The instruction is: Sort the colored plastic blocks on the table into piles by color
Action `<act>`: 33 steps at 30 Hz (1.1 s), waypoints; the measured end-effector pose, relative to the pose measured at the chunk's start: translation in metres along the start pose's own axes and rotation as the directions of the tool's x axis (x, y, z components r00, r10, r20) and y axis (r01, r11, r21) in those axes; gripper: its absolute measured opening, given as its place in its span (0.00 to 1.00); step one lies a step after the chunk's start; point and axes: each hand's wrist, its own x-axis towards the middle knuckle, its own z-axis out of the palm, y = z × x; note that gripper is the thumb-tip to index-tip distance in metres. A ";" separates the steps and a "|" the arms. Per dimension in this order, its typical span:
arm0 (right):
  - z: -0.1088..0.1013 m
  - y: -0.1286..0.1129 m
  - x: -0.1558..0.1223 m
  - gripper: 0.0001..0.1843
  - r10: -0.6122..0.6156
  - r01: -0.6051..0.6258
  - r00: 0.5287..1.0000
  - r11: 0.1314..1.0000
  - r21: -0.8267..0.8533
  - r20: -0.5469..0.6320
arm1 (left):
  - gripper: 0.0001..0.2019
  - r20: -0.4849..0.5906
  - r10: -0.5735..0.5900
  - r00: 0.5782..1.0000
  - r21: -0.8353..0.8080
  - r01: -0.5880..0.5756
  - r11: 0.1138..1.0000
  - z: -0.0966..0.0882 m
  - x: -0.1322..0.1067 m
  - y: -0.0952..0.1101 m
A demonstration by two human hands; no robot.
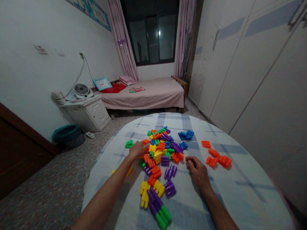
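The blue-edged board [102, 84] on the bed [153, 92] bears markings too small to read. The left hand [137, 149] reaches over the left side of a mixed pile of plastic blocks [157, 157] in the middle of the round table [192, 207], its fingers stretched toward the orange pieces; whether they grip one I cannot tell. The right hand [198, 172] is just beside the pile's right edge, fingers curled and thumb near them; I cannot tell whether anything is pinched there. Blue blocks [185, 135] lie beyond it, and orange blocks [219, 159] are grouped to its right. On the floor stands a teal bin [66, 133], its contents hidden; the white cabinet [97, 111] nearby has its door closed.
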 end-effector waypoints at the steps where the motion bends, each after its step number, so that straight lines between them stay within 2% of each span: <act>1: 0.000 0.000 0.000 0.16 0.002 -0.002 1.000 1.000 0.002 -0.003 | 0.20 0.016 0.034 0.999 -0.046 -0.033 0.998 0.004 0.001 0.003; 6: -0.001 -0.003 -0.001 0.16 0.012 -0.012 1.000 1.000 0.021 -0.005 | 0.21 0.036 0.145 0.989 -0.279 -0.130 0.952 0.016 0.005 0.033; 11: 0.000 -0.003 -0.001 0.16 0.029 -0.029 1.000 0.999 0.027 0.002 | 0.21 0.013 0.225 0.974 -0.431 -0.197 0.881 0.015 -0.003 0.065; 16: 0.001 0.001 0.000 0.15 0.018 -0.019 1.000 0.999 0.038 0.016 | 0.20 0.012 0.428 0.904 -0.637 -0.323 0.700 0.002 -0.027 0.081; 17: 0.001 0.002 0.000 0.15 0.013 -0.013 1.000 0.999 0.033 0.015 | 0.20 -0.002 0.432 0.902 -0.666 -0.323 0.672 -0.001 -0.031 0.079; 19: 0.001 0.002 0.000 0.15 0.000 -0.001 1.000 1.000 0.017 0.009 | 0.20 -0.031 0.374 0.927 -0.696 -0.289 0.658 -0.007 -0.040 0.072; 21: 0.000 0.001 0.000 0.16 -0.015 0.015 1.000 1.000 0.006 0.004 | 0.19 -0.073 0.263 0.962 -0.698 -0.237 0.675 -0.011 -0.048 0.057; 23: 0.000 -0.001 -0.001 0.16 -0.027 0.027 1.000 1.000 0.005 -0.001 | 0.19 -0.133 0.152 0.979 -0.676 -0.202 0.709 -0.014 -0.058 0.037; 28: -0.001 -0.006 -0.003 0.16 -0.033 0.032 0.999 0.999 -0.017 -0.020 | 0.18 -0.261 -0.021 0.965 -0.583 -0.140 0.801 -0.013 -0.098 -0.010; 31: -0.001 -0.007 -0.003 0.17 -0.024 0.024 1.000 1.000 -0.015 -0.017 | 0.16 -0.288 -0.067 0.955 -0.543 -0.105 0.833 -0.003 -0.120 -0.019; 33: -0.001 -0.007 -0.003 0.17 -0.020 0.020 1.000 1.000 -0.007 -0.024 | 0.14 -0.313 -0.022 0.950 -0.483 -0.139 0.865 0.008 -0.127 -0.018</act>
